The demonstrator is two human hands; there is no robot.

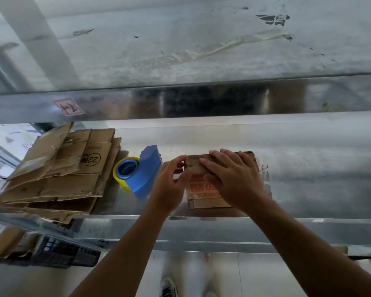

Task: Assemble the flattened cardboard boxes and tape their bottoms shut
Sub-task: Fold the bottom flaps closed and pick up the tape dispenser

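A small brown cardboard box with orange print [202, 192] stands on the grey metal shelf [308, 179], close to its front edge and about midway along it. The right hand [234, 181] lies flat on the box's top, fingers [206, 162] straight and slightly apart, pressing down. The left hand [169, 185] is at the box's left side with fingers bent, their tips touching the upper left edge; whether they pinch the cardboard cannot be told. Just left of the box lies a blue plastic tape dispenser holding a yellow tape roll [139, 174]. Towards the shelf's left end sits a stack of flattened brown cardboard boxes [62, 170], its lowest sheets overhanging the front edge.
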